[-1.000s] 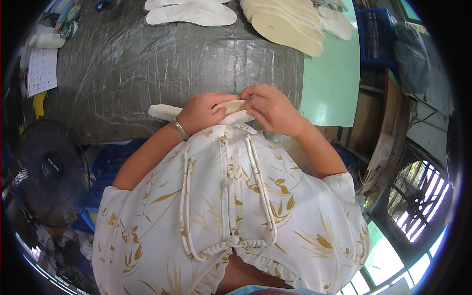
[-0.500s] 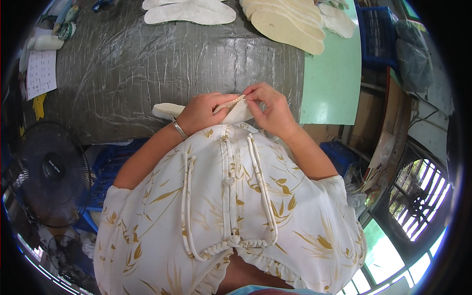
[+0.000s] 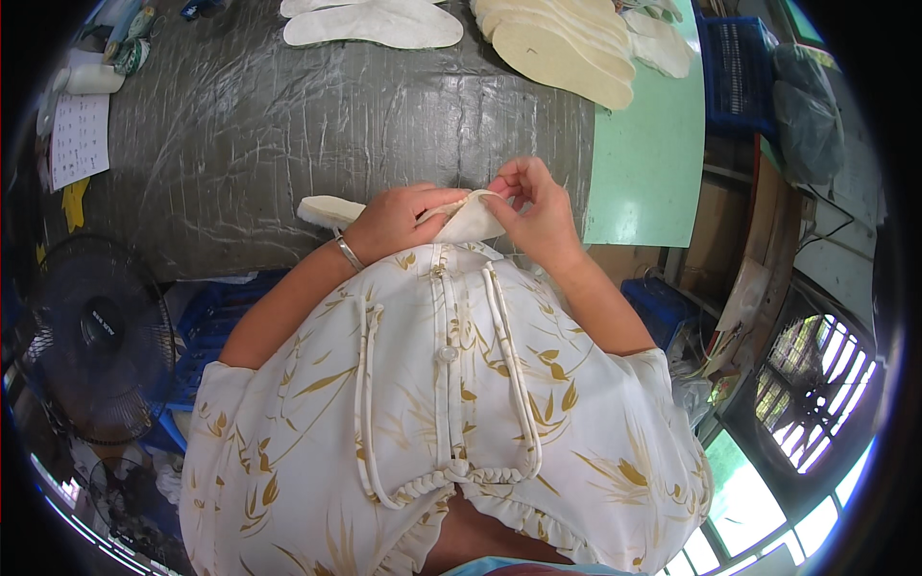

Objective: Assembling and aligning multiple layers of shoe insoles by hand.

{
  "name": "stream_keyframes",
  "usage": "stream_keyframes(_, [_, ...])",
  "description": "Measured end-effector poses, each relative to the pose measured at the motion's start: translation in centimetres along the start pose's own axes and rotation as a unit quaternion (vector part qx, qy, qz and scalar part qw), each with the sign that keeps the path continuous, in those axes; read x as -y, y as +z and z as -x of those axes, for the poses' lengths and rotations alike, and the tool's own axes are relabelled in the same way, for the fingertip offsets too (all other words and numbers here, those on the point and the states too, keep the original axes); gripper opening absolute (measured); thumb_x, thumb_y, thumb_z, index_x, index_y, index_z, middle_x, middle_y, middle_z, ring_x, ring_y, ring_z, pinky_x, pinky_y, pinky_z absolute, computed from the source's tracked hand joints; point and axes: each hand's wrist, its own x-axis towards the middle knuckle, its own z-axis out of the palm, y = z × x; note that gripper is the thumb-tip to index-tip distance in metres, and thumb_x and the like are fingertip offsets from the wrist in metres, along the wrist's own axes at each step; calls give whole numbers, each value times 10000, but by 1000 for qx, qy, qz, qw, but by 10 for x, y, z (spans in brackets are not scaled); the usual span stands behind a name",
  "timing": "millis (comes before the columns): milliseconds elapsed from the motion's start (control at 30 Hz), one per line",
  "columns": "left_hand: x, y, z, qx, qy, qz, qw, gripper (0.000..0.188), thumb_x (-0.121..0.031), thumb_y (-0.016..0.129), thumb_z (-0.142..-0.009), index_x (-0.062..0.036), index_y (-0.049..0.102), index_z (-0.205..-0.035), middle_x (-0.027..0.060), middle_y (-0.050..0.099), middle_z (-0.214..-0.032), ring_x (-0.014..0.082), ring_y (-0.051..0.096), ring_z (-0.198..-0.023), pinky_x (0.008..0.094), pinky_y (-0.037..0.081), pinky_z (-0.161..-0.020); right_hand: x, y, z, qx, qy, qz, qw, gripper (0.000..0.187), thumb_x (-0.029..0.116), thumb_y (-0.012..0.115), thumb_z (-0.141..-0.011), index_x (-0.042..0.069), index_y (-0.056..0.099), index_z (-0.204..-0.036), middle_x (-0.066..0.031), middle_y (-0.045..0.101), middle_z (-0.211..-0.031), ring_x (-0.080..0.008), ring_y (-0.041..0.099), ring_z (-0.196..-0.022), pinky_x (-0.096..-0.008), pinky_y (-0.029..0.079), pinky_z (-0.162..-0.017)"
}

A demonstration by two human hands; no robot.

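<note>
A cream shoe insole (image 3: 327, 210) lies at the near edge of the grey plastic-covered table (image 3: 288, 134), its left end sticking out past my wrist. My left hand (image 3: 394, 221) presses down on its middle. My right hand (image 3: 538, 211) pinches the insole's white top layer (image 3: 473, 223) and lifts it up off the right end. A metal bangle sits on my left wrist.
White insoles (image 3: 384, 24) and a stack of beige insoles (image 3: 562, 43) lie at the table's far side. A green sheet (image 3: 648, 154) covers the right end. Paper sheet (image 3: 79, 139) far left. A floor fan (image 3: 96, 336) stands at my left, blue crates (image 3: 740, 67) at right.
My right hand has lifted the insole's white layer higher and further back toward me. The left hand stays pressed on the insole.
</note>
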Motion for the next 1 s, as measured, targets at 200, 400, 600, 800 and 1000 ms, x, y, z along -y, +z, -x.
stream_keyframes(200, [0, 3, 1, -14, 27, -12, 999, 368, -60, 605, -902, -94, 658, -1264, 111, 680, -959, 232, 652, -814, 316, 517, -759, 5, -13, -2, 104, -16, 33, 994, 238, 60, 686, -880, -7, 669, -1108, -65, 667, -857, -123, 591, -733, -254, 471, -628])
stream_keyframes(400, [-12, -10, 6, -30, -82, 167, 982, 372, -43, 646, -901, -66, 631, -1273, 53, 701, -1029, 65, 616, -857, 236, 513, -767, 4, -19, -3, 110, -34, -35, 993, 136, 65, 638, -916, -10, 700, -1010, -113, 685, -861, -178, 603, -731, -319, 492, -678])
stream_keyframes(600, [-13, -23, 15, -48, 60, 145, 986, 302, -8, 675, -880, -2, 670, -1183, 100, 719, -1073, 143, 681, -939, 267, 537, -816, 19, -19, -2, 107, -116, -55, 986, 94, 11, 637, -899, -9, 684, -978, -117, 657, -886, -210, 628, -801, -308, 501, -739])
stream_keyframes(800, [-4, -21, 23, -48, 160, 132, 977, 229, 27, 689, -852, -8, 719, -1076, 130, 727, -1064, 222, 711, -950, 285, 551, -825, 22, -14, 4, 113, -133, -51, 983, 92, -3, 633, -894, -16, 676, -974, -132, 661, -904, -231, 635, -813, -318, 502, -752])
stream_keyframes(1000, [1, -10, 24, -132, 156, 70, 976, 150, 48, 713, -812, -18, 683, -944, 133, 714, -1007, 223, 709, -875, 299, 555, -759, 17, -11, 7, 99, -100, -56, 988, 99, -17, 624, -894, -31, 678, -975, -132, 666, -910, -219, 637, -817, -307, 504, -744])
